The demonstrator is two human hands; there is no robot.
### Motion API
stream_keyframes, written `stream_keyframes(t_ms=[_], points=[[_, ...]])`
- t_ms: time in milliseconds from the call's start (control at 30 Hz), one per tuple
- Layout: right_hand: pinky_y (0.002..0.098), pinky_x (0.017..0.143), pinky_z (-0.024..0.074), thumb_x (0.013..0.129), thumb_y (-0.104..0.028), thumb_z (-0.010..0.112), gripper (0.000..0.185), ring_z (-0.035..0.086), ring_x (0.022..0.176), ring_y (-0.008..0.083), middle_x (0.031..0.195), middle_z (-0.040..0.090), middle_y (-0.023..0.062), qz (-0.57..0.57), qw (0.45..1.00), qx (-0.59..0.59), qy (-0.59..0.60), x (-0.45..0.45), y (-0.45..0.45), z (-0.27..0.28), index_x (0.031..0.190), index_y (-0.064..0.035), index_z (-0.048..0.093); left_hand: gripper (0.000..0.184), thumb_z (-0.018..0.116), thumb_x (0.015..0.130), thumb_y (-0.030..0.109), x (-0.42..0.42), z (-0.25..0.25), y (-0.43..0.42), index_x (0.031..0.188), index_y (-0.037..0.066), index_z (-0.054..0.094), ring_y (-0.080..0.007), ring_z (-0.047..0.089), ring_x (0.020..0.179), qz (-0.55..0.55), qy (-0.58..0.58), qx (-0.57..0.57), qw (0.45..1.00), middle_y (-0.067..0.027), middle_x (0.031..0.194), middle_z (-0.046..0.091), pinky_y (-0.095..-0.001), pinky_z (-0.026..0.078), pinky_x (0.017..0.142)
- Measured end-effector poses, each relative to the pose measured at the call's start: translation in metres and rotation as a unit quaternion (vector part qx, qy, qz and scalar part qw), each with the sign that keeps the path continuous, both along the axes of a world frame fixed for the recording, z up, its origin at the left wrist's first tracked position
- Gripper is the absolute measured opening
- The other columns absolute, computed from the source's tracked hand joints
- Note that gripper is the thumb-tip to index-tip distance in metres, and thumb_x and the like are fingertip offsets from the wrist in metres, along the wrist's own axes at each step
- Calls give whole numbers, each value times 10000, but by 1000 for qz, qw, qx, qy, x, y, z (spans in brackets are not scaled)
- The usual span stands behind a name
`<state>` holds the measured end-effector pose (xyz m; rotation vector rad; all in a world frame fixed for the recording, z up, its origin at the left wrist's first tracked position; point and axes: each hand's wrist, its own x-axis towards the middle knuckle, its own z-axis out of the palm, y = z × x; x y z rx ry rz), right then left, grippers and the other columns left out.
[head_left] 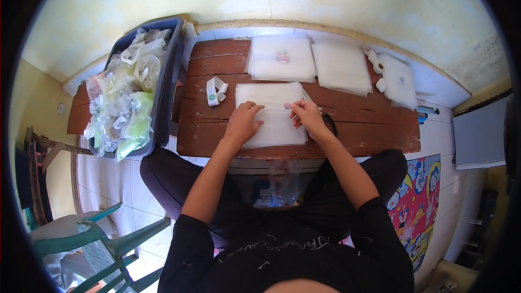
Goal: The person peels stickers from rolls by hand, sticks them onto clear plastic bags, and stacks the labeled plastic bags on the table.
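Round sticker (287, 106) at the right hand's (308, 116) fingertips.
It shows over the clear plastic stack (274, 130), right of the left hand (242, 123), whose grip is spread; whether the right grip pinches it, I cannot tell.

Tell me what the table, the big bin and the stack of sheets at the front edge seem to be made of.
Table: wood, painted or stained reddish brown, slightly glossy; seams run between its planks.
Bin: probably hard plastic, dark blue-grey; its walls look smooth, with a thick rim.
Stack of sheets: likely thin plastic film, cloudy and faintly shiny, as the layers look see-through at the edges.
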<state>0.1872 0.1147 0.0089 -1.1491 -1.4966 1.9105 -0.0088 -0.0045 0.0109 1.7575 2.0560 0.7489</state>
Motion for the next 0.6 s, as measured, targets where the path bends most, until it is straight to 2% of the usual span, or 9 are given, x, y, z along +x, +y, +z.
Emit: stream_keyframes(t_ms=[133, 400, 600], points=[[251, 386, 443, 927, -203, 603, 242, 556, 437, 124, 676, 613, 85, 45, 998, -27, -30, -10, -4, -14, 957, 35, 577, 370, 751, 742, 115, 1, 0, 0, 1106, 111, 685, -270, 562, 1085, -21, 32, -4, 999, -82, 1137, 599, -393, 459, 953], [252, 378, 440, 926, -203, 592, 244, 553, 424, 135, 664, 611, 89, 81, 995, -45, -41, -24, -10, -16, 958, 39, 582, 338, 753, 739, 112, 2, -3, 0, 1071, 156, 705, -242, 571, 1047, -25, 42, -2, 999, -60, 1101, 591, -377, 471, 933], [252, 379, 438, 923, -214, 598, 257, 558, 433, 136, 672, 612, 94, 88, 994, -59, -39, -24, -8, -19, 968, 39, 590, 388, 742, 757, 134, 2, -2, 0, 1136, 211, 709, -238, 576, 1010, -37, 64, -10, 997, -65, 1106, 587, -369, 472, 931]])
